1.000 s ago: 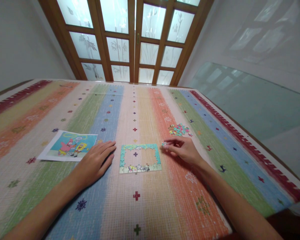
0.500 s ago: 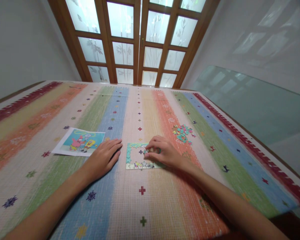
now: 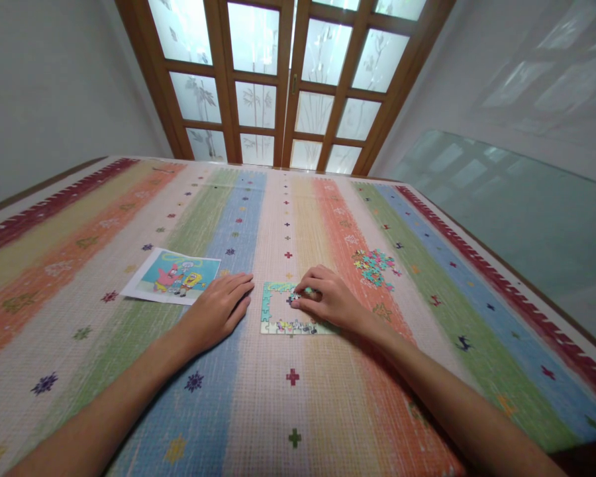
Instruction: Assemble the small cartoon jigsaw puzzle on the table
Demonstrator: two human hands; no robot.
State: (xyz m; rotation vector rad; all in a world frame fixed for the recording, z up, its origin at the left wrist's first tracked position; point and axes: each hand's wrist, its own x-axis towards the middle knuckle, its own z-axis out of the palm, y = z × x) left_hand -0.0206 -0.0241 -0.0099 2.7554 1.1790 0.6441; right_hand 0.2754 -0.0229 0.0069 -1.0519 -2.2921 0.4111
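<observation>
A small jigsaw frame [image 3: 273, 318], only its border joined, lies on the striped mat [image 3: 298, 411]. My right hand [image 3: 328, 301] rests over the frame's right half, fingers pinched on a puzzle piece [image 3: 293, 298] inside the empty middle. My left hand [image 3: 221, 308] lies flat on the mat just left of the frame, fingers stretched out, holding nothing. A heap of loose puzzle pieces [image 3: 375, 265] lies beyond and to the right of my right hand. The frame's right edge is hidden under my hand.
A printed cartoon picture [image 3: 171, 275] lies on the mat to the left of my left hand. Wooden glazed doors [image 3: 288, 79] stand behind the mat's far edge. A glass panel [image 3: 516, 212] leans along the right wall.
My right hand has carried a piece from the frame's right side leftward over the frame and lowered it into the open middle. My left hand has stayed flat in place.
</observation>
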